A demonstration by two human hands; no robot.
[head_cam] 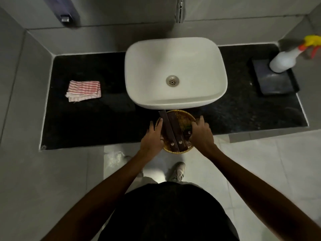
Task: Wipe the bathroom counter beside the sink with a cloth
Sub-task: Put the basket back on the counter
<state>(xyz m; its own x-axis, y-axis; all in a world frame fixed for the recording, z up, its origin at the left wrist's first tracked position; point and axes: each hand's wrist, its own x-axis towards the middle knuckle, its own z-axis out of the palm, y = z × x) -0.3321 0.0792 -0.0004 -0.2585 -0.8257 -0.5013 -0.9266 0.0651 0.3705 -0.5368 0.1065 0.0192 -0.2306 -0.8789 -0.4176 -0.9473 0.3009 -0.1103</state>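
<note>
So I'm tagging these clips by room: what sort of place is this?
A bathroom, most likely: a white vessel sink sits on a black stone counter between grey tiled walls, with a wall-mounted tap above and a spray bottle nearby.

Spray bottle blurs at its nozzle, clipped by the right edge. Tap cut off up top. Basket sides hidden under both hands; package logos unreadable.

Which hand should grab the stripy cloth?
Probably the left hand: the red-striped cloth lies on the counter left of the sink. Both hands now hold the basket.
</note>
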